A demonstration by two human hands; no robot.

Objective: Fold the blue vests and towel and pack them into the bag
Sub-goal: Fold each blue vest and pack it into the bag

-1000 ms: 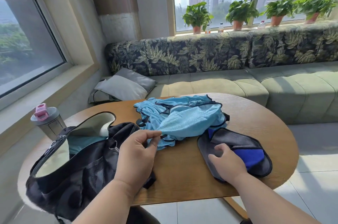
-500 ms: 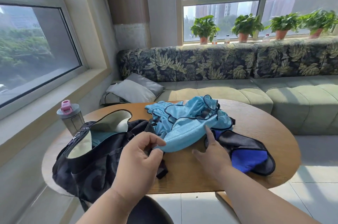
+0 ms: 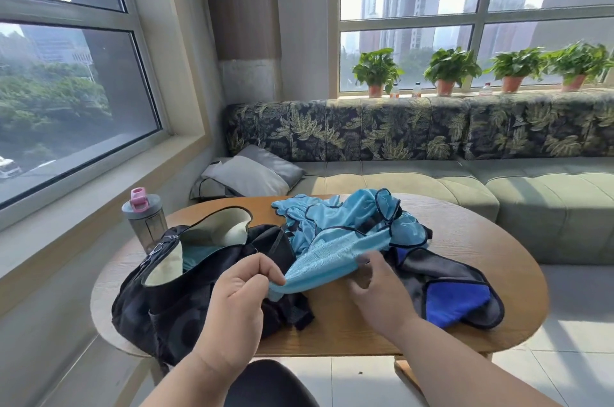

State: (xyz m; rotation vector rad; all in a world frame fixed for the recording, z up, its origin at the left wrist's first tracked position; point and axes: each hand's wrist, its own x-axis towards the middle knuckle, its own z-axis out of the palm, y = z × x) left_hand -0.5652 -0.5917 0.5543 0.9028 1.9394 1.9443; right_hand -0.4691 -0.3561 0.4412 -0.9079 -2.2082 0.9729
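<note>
The left hand (image 3: 237, 298) pinched the near corner of a light blue vest (image 3: 327, 262), thumb and fingers curled on the cloth, lifting it just clear of the table (image 3: 465, 240). The right hand (image 3: 378, 290) reached for the same edge; blur made its grip impossible to tell. The remaining vests (image 3: 352, 215) lay bunched behind, touching the held one. The towel (image 3: 455, 302), dark blue with grey border, lay to the right. The black bag (image 3: 199, 287) stood unzipped at the left, beside a water bottle (image 3: 144, 218).

Risk, in my judgement: the bunched vests looked tangled, so pulling one might drag the others or the towel off the table edge. How many vests were in the heap could not be counted; teal cloth showed inside the bag, unidentified.
</note>
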